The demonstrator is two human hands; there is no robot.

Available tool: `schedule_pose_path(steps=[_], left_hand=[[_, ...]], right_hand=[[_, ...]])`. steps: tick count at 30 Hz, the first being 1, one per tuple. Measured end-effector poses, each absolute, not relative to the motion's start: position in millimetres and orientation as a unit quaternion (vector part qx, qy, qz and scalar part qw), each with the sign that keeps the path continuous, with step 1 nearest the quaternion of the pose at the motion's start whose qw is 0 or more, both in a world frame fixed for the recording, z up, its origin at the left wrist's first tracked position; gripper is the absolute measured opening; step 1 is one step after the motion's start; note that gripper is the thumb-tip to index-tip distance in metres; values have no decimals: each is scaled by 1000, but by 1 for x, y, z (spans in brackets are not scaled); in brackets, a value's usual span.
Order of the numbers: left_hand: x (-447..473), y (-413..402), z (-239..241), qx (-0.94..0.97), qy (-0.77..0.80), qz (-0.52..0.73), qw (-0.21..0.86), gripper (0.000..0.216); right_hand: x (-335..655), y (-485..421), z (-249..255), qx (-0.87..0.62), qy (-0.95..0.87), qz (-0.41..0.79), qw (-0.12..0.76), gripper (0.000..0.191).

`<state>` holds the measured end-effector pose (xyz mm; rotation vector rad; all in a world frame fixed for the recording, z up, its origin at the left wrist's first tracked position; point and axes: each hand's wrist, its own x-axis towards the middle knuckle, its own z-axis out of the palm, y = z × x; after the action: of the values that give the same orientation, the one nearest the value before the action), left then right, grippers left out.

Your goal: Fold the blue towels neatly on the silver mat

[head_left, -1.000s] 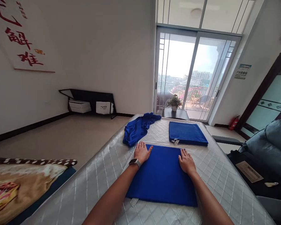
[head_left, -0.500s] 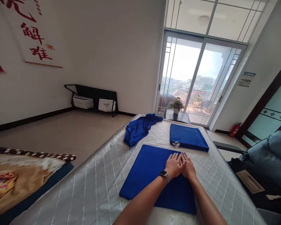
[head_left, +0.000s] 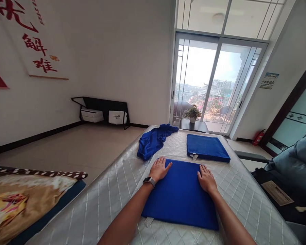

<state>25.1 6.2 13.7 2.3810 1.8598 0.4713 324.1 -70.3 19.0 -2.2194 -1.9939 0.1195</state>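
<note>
My left hand (head_left: 159,169) lies flat on the blue cloth (head_left: 182,197), fingers extended. My right hand (head_left: 207,179) rests likewise, farther right

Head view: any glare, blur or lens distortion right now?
Head view: sky behind the sliding glass door is washed out near white; head view, right edge: dark-framed door leans hard, likely wide-angle stretch; head view, near centre: left hand, right hand and the folded blue cloth under them show no obvious motion blur.

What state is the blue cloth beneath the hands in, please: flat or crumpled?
Flat: the blue cloth forms a smooth rectangle with straight edges and no bunching.
</note>
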Motion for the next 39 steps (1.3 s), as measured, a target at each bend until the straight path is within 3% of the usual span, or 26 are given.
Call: schedule_pose_path(steps=[39], left_hand=[[17,9,11,776,619,123,27,86]], right_hand=[[322,-75,22,-742,-661,52,102,65]])
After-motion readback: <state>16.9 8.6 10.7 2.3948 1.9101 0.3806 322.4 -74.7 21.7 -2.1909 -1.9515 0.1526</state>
